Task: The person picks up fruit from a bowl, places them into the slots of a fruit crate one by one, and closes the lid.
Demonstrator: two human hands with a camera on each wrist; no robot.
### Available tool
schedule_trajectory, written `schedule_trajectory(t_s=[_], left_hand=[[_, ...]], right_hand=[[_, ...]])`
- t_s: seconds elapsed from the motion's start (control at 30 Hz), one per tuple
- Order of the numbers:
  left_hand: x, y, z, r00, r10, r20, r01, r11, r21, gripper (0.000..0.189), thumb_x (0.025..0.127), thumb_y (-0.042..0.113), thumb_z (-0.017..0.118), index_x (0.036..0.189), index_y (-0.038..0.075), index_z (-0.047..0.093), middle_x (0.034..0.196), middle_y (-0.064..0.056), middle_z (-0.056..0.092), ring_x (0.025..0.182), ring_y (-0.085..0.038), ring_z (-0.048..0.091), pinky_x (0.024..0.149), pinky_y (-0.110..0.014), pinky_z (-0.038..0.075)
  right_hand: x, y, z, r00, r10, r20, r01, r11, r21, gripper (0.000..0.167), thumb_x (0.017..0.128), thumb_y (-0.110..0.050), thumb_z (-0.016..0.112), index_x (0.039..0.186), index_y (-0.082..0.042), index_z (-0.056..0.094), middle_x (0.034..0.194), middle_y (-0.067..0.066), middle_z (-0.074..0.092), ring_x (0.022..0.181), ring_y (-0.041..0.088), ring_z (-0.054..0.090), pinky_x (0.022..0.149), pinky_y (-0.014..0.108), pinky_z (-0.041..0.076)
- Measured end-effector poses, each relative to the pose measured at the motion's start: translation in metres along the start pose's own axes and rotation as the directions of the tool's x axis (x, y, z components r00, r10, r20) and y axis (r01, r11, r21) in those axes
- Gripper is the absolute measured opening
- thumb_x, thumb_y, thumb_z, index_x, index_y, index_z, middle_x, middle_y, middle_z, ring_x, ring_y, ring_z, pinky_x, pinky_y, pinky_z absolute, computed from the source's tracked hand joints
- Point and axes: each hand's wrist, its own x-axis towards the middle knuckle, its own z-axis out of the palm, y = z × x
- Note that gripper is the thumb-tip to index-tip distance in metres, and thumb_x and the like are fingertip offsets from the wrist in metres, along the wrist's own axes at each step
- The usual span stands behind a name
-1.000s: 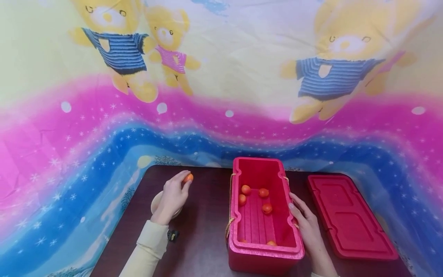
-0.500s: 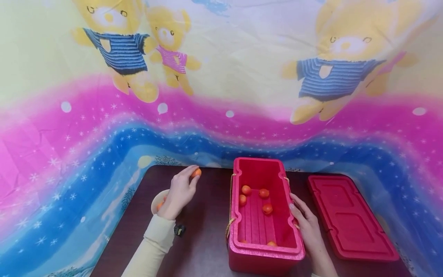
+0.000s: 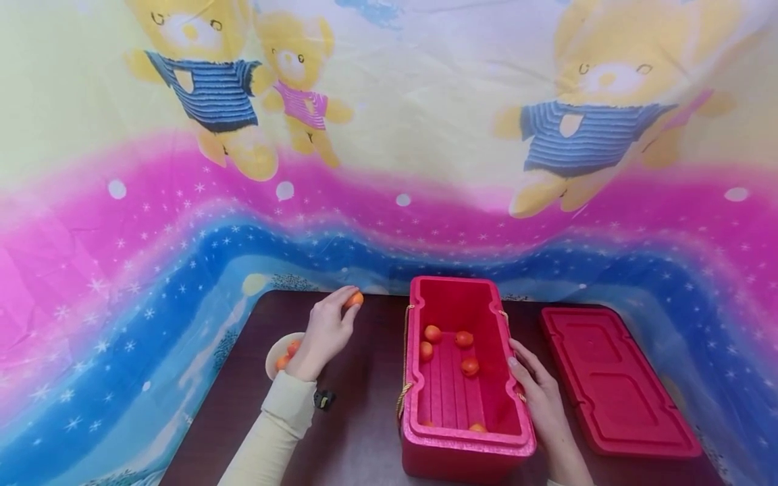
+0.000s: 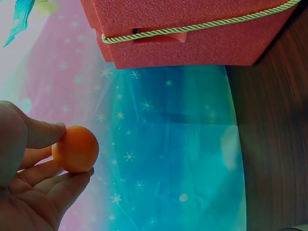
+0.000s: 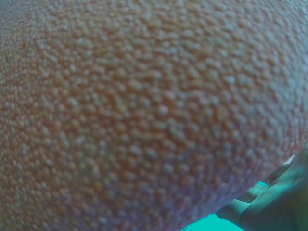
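Observation:
My left hand [image 3: 327, 332] pinches a small round orange fruit [image 4: 76, 148] between thumb and fingertips, held in the air left of the red box [image 3: 464, 455]. Behind the wrist, partly covered, stands a pale bowl [image 3: 273, 354] with more orange fruits [image 3: 282, 362] in it. My right hand [image 3: 543, 395] rests against the right side of the box, its fingers fairly straight along the wall near the rim. Inside the uncovered box lie several orange fruits [image 3: 470, 366]. In the right wrist view the box's grainy surface [image 5: 154, 96] fills most of the picture, with fingers touching its edge.
A red lid [image 3: 620, 381] lies flat on the dark table [image 3: 365, 405], right of the box. Twisted gold cord [image 4: 207, 25] runs along the box's sides. A printed cloth with bears [image 3: 389, 135] hangs behind and around the table.
My left hand has moved right and slightly farther off with the fruit, uncovering more of the bowl and the fruits in it. The right hand and the box have stayed put.

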Motion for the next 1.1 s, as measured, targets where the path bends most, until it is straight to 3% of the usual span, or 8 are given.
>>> schedule_trajectory(t_s=[0.63, 1.1], left_hand=[[0.009, 0.013, 0.006, 0.998, 0.063, -0.007, -0.063, 0.998, 0.006, 0.033, 0.095, 0.008, 0.070, 0.128, 0.003, 0.069, 0.132, -0.014, 0.066, 0.121, -0.033, 0.063, 0.103, -0.046, 0.050], [0.014, 0.026, 0.009, 0.994, 0.108, -0.001, -0.108, 0.994, 0.007, 0.034, 0.095, 0.008, 0.070, 0.128, 0.002, 0.069, 0.131, -0.016, 0.066, 0.121, -0.032, 0.064, 0.103, -0.045, 0.050]], right_hand=[[0.000, 0.001, 0.000, 1.000, 0.007, -0.010, -0.007, 1.000, -0.005, 0.059, 0.103, -0.048, 0.052, 0.157, -0.032, 0.036, 0.155, 0.003, 0.039, 0.103, -0.003, 0.062, 0.083, 0.026, 0.058], [0.001, 0.001, 0.000, 1.000, -0.002, -0.002, 0.002, 1.000, -0.003, 0.058, 0.103, -0.046, 0.052, 0.157, -0.032, 0.036, 0.155, 0.005, 0.039, 0.103, -0.002, 0.063, 0.083, 0.030, 0.060]])
